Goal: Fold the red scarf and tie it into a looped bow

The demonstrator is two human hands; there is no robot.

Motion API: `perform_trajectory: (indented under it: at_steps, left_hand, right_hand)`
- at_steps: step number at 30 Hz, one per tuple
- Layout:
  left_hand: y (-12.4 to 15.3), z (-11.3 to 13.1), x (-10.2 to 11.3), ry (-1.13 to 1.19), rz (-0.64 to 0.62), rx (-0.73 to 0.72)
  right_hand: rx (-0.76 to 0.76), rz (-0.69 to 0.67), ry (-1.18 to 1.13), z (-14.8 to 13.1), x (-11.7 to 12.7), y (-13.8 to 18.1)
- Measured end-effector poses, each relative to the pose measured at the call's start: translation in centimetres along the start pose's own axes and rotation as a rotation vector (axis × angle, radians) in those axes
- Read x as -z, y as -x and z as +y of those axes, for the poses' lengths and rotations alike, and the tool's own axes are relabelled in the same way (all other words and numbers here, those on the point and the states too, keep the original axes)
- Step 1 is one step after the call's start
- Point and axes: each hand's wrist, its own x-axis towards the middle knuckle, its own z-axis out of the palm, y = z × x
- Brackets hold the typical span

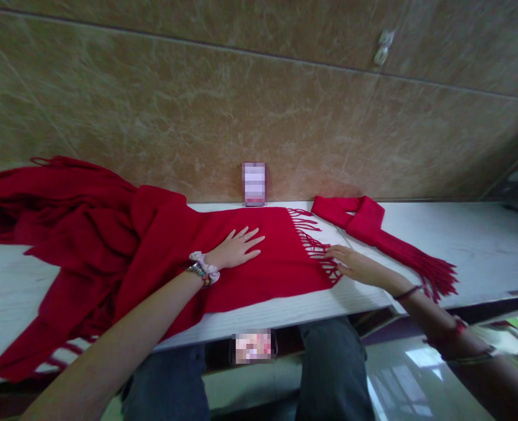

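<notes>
A red fringed scarf (263, 275) is spread across the white tabletop, with its fringe (308, 237) toward the right. My left hand (235, 248) lies flat on the cloth with its fingers spread. At the fringe's lower part, my right hand (351, 264) touches the strands with its fingers stretched out and slightly apart. To the left, the spread piece runs up to a loose heap of red scarves (87, 234). Another red scarf (373, 228), folded narrow, lies on the right with its own fringe pointing toward the lower right.
A phone (254, 184) with a blurred screen leans upright against the brown tiled wall (175, 117). A second blurred screen (253, 346) shows below the white table's (482, 245) front edge, between my knees. A wall socket (384, 47) is at the upper right.
</notes>
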Motion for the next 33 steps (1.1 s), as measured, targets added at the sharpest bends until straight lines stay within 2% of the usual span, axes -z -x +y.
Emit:
perform_trajectory:
  at_steps: [2, 4, 8, 10, 13, 16, 18, 21, 23, 25, 27, 33]
  left_hand:
    - [-0.1, 1.2, 0.6, -0.014, 0.024, -0.006]
    - [-0.2, 2.9, 0.9, 0.008, 0.061, -0.033]
    - [-0.1, 5.5, 0.1, 0.082, 0.000, -0.114]
    - [0.1, 5.5, -0.6, 0.069, -0.014, -0.149]
    - [0.4, 4.7, -1.1, 0.056, 0.013, -0.177]
    - [0.4, 4.3, -1.1, 0.060, 0.013, -0.177]
    - [0.4, 4.3, -1.0, 0.063, 0.014, -0.173]
    - [0.4, 4.5, -0.8, 0.060, 0.015, -0.173]
    - [0.4, 4.6, -0.7, 0.057, 0.011, -0.173]
    - [0.5, 4.6, -0.6, 0.054, 0.003, -0.170]
    - [0.5, 4.6, -0.6, 0.054, 0.007, -0.172]
    - [0.4, 4.5, -0.9, 0.077, 0.032, -0.183]
  right_hand:
    - [0.000, 0.071, 0.022, -0.5, 0.9, 0.2]
    - [0.061, 0.098, -0.015, -1.7, 1.6, -0.4]
    - [0.197, -0.097, -0.056, -3.5, 2.0, -1.3]
    - [0.184, -0.166, 0.016, -2.9, 1.9, -0.8]
    - [0.119, -0.211, 0.114, -0.2, 2.5, 1.3]
    - [0.065, -0.194, 0.106, 1.7, 3.7, 2.9]
    - [0.066, -0.100, 0.051, 1.4, 4.2, 2.8]
    - [0.128, 0.059, -0.003, -1.0, 3.5, 0.3]
    - [0.166, 0.073, -0.003, -2.6, 2.5, -1.9]
    - [0.185, -0.005, 0.012, -3.4, 1.4, -3.8]
    - [0.171, -0.086, 0.042, -3.0, 0.9, -4.4]
    - [-0.049, -0.185, 0.217, 1.9, 2.9, -0.9]
